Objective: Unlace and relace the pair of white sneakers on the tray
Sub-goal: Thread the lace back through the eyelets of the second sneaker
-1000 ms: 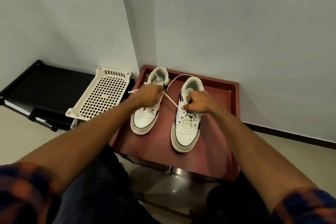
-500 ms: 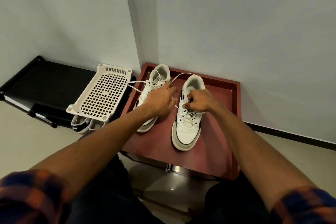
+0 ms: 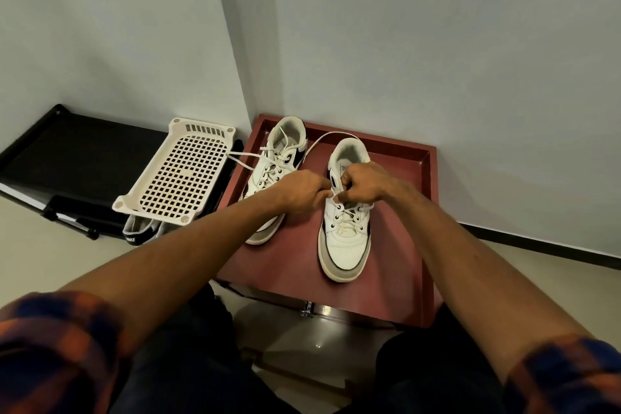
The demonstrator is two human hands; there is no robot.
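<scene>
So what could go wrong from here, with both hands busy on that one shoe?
1. The left hand and right hand pinch the lace, whose slack loop curves over beside the left-hand sneaker; a hard pull might snag or drag that shoe.
2. That sneaker's loose lace end trails over the tray rim toward the white basket and could catch there.

Head camera, one view only, tipped forward and down!
It looks from over the near edge onto the tray [image 3: 396, 282], close by, its far edge against the wall corner [image 3: 232, 44]; left hand [image 3: 300, 193] and right hand [image 3: 364, 183] meet mid-frame, arms entering from the bottom corners, wide lens.
</scene>
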